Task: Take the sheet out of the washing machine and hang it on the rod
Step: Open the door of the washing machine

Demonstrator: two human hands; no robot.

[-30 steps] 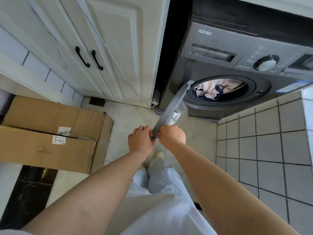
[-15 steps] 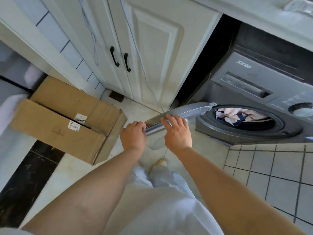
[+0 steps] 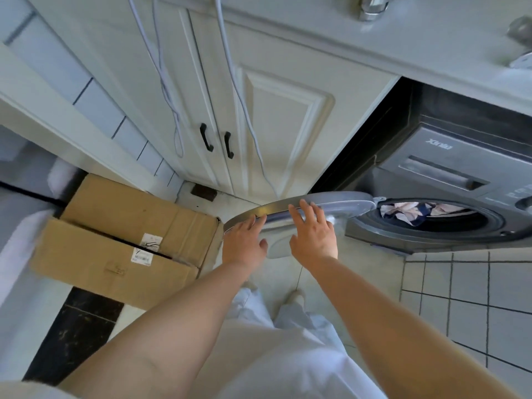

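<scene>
A dark grey front-loading washing machine (image 3: 449,168) stands at the right under a white counter. Its round door (image 3: 342,204) is swung wide open to the left. Inside the drum lies the crumpled sheet (image 3: 408,210), pale with dark blue patches. My left hand (image 3: 244,240) rests on the door's outer rim with fingers extended. My right hand (image 3: 313,234) lies flat against the door's edge, fingers straight and spread. No rod is in view.
White cabinet doors (image 3: 230,110) with black handles stand behind the open door, with thin cables hanging in front. Two cardboard boxes (image 3: 129,228) lie on the floor at left. A tiled wall (image 3: 475,298) rises at the right. My legs and shoes stand below the hands.
The washer door has swung from half open to wide open toward the left. Both hands went from gripping its rim to lying flat against it. The camera has tilted and shifted.
</scene>
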